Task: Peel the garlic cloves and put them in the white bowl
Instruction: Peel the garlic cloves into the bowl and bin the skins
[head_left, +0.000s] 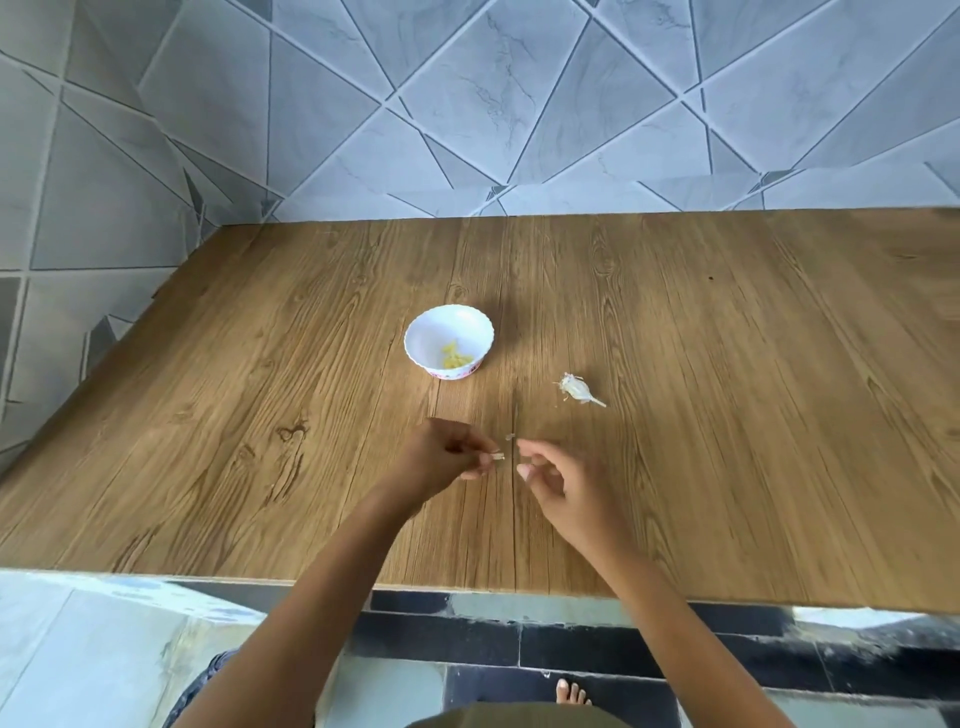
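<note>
A white bowl (434, 332) stands on the wooden table with several yellowish peeled garlic pieces (455, 357) in its bottom. Nearer the front, my left hand (447, 457) pinches a small garlic clove (497, 457) at its fingertips. Just right of the clove is my right hand (553, 480), its fingers loosely curled and its thumb and forefinger apart; I see nothing held in it. A tiny scrap of skin (510, 437) shows between the two hands. The papery rest of a garlic bulb (575, 388) lies right of the bowl.
The wooden table (753, 415) runs back to a grey tiled wall (519, 104), and its left edge meets a tiled wall too. Below the front edge I see the floor and a bare foot (571, 693).
</note>
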